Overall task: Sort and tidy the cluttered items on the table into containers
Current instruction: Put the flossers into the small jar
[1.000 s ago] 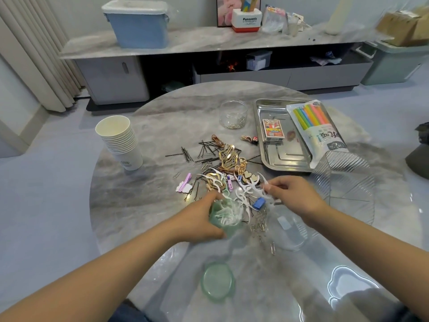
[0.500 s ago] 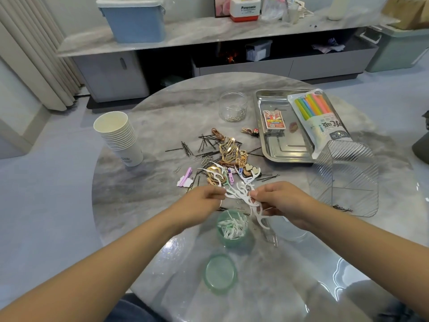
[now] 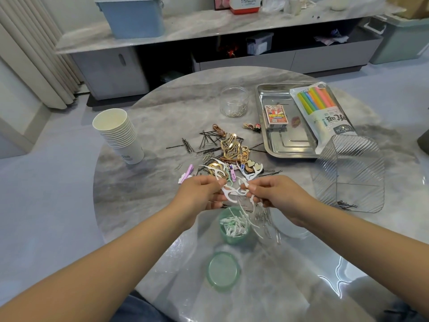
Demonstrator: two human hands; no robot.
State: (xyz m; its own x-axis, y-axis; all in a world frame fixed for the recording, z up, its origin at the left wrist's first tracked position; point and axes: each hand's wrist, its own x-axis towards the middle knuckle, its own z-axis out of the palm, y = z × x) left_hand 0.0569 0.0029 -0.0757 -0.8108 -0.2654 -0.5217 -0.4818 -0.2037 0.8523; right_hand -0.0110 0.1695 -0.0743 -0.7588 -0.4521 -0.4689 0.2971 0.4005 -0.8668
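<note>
My left hand (image 3: 200, 194) and my right hand (image 3: 276, 196) both pinch white floss picks (image 3: 233, 192), held just above a small green jar (image 3: 233, 228) that has more white picks inside. Its green lid (image 3: 223, 270) lies on the table nearer to me. Beyond my hands is a heap of hair clips and black hairpins (image 3: 228, 151), with more floss picks (image 3: 251, 174) among them. Loose paper clips (image 3: 267, 219) lie right of the jar.
On the round marble table (image 3: 139, 182) stand a stack of paper cups (image 3: 118, 133), a clear jar of clips (image 3: 234, 104), a steel tray (image 3: 287, 145) with a card box and a straw pack (image 3: 325, 112), and a clear ribbed box (image 3: 348, 175).
My left hand let go of the green jar and rose to meet my right hand. Both now hold floss picks together above the jar.
</note>
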